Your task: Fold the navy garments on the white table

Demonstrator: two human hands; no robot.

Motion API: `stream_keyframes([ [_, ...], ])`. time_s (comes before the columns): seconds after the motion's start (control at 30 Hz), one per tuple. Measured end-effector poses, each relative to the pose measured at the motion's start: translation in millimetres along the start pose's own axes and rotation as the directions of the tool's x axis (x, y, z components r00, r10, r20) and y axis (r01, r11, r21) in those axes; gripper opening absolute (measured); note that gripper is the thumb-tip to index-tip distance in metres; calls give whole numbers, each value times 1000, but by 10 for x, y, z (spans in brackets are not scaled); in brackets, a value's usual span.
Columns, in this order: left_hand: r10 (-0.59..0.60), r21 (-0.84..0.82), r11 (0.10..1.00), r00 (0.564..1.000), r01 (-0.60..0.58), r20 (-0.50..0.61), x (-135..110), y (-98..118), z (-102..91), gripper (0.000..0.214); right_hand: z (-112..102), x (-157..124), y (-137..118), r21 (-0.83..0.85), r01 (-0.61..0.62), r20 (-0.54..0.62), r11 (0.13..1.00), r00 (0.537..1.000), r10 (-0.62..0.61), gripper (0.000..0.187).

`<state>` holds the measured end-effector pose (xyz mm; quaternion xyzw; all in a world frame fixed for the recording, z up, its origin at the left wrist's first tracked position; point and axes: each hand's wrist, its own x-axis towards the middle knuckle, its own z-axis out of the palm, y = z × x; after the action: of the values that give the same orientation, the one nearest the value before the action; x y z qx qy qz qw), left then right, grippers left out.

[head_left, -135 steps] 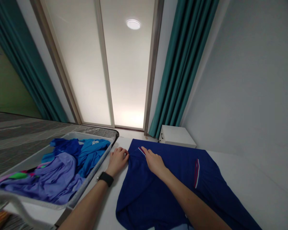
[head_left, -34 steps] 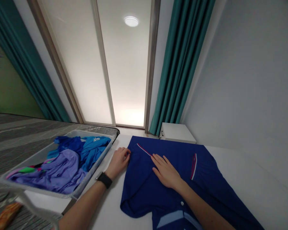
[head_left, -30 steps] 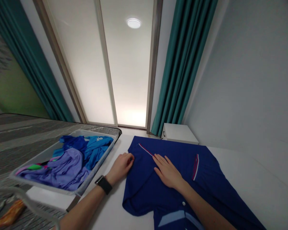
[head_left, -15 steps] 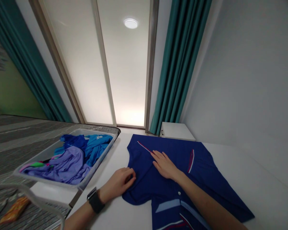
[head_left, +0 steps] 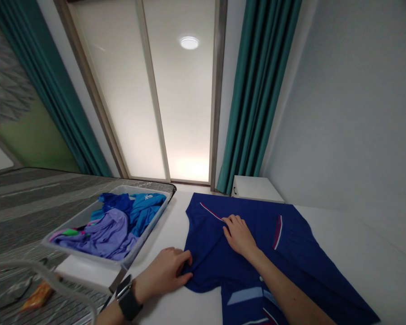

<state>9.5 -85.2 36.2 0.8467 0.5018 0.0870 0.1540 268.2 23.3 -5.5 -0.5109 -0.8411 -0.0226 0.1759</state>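
shirt [head_left: 260, 225], navy, spread on white table [head_left: 189, 309]. left hand [head_left: 165, 271] at its left edge, thumb and forefinger parted. right hand [head_left: 238, 234] further in, on the shirt, thumb apart, fingertips [head_left: 225, 220] at striped trim [head_left: 209, 211]. off left, plastic bin [head_left: 144, 244] of clothes [head_left: 111, 231]. beyond the table, white cabinet [head_left: 257, 186]; curtain [head_left: 257, 104] behind it.

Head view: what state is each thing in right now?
Navy shirt, spread on the white table, lightly creased.
Left hand, at the shirt's edge, thumb and forefinger apart.
Right hand, resting on the shirt, fingers slightly bent.
Watch, strapped on.
Plastic bin, open.
Clothes inside, crumpled.
Teal curtains, gathered aside.
Sliding door, appears shut.
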Motion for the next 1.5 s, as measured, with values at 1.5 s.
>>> stream_keyframes([
  [1.5, -72, -163, 985, 990, 52, -120, -319, -280, 208, 13, -298, 110, 334, 263, -288, 118, 921, 957, 266, 20],
])
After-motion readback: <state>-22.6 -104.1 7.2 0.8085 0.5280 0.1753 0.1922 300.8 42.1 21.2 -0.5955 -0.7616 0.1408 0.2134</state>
